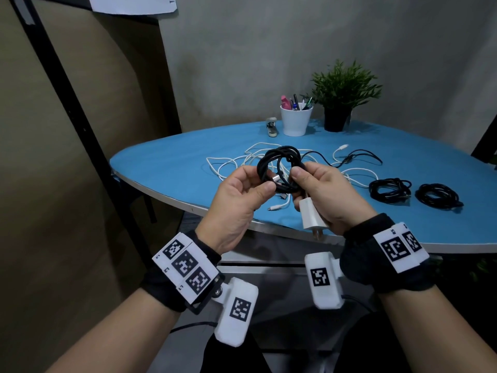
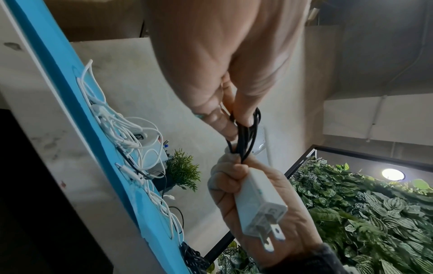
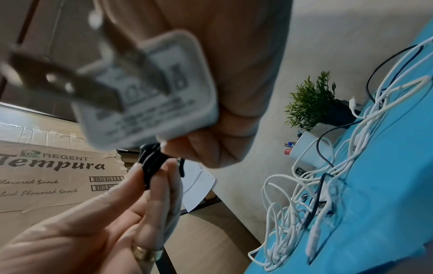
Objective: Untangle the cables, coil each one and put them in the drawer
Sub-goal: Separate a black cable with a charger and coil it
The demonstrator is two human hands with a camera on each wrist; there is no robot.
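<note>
Both hands hold a coiled black cable (image 1: pixel 279 168) in the air above the blue table's (image 1: pixel 166 168) near edge. My left hand (image 1: pixel 242 192) pinches the coil's lower left between thumb and fingers (image 2: pixel 243 111). My right hand (image 1: pixel 317 195) pinches its right side with the thumb and also grips a white charger plug (image 1: pixel 312 214) in the palm, prongs pointing toward me (image 2: pixel 260 205) (image 3: pixel 145 89). A tangle of white cables (image 1: pixel 258 160) with a loose black cable (image 1: pixel 357 154) lies on the table behind. Two coiled black cables (image 1: pixel 390 189) (image 1: pixel 438 196) lie at the right.
At the table's back stand a white pen cup (image 1: pixel 295 121), a potted plant (image 1: pixel 341 98) and a small stapler (image 1: pixel 271 127). A cardboard box (image 3: pixel 53 176) stands off to the left. A white drawer unit (image 1: pixel 269 267) sits under the table's front edge.
</note>
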